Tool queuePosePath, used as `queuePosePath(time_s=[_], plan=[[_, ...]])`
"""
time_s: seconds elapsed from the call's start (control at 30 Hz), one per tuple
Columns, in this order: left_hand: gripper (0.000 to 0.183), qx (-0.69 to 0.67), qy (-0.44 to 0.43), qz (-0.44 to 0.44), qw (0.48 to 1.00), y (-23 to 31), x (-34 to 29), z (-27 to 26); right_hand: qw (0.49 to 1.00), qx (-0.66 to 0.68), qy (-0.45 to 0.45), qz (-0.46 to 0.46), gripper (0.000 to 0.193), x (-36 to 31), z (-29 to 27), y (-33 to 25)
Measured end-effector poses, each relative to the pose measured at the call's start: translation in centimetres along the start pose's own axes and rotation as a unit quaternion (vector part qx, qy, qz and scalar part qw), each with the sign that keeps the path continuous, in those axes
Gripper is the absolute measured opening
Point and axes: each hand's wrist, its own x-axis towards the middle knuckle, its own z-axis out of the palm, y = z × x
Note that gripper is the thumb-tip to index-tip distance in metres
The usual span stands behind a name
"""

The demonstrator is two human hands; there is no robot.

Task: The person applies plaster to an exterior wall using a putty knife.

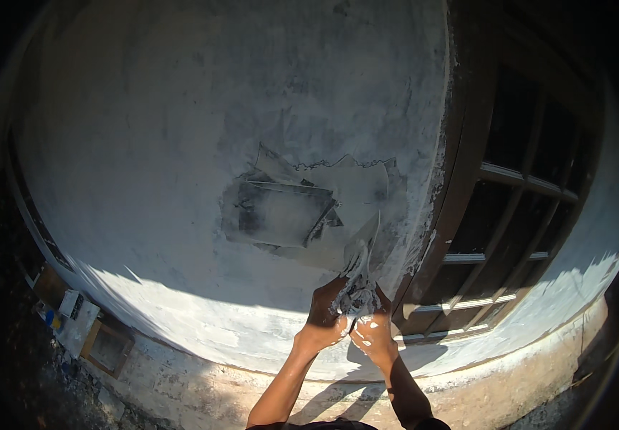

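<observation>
Two bare forearms entering from lower edge, no sleeves visible to the elbow. Left hand (324,315) and right hand (375,337) ungloved, both smeared with pale grey-white paste across fingers and knuckles. No watch, ring or band seen. Dark garment edge at bottom.

Wet plaster hides the tool's handle (356,299) where the hands meet at lower centre. Both forearms are cut off by the bottom edge. Small objects (66,312) at lower left lie too dark to identify.

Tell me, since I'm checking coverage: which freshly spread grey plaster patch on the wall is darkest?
The squarish dark grey patch on the left; the paler patch lies to its upper right.
</observation>
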Motion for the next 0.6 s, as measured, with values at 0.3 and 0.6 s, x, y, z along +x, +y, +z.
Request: queuePosePath(time_s=[0.3,0.6], plan=[[0.045,0.141,-0.009,0.089,0.986,0.6,-1.0,-7.8,0.486,-0.553,0.329,-0.591,0.027,4.5,2.2,-0.8],[0.053,0.413,0.01,0.134,0.901,-0.5,0.8,-23.1,0.544,-0.651,0.347,-0.4,0.007,11.8,15.6,0.8]])
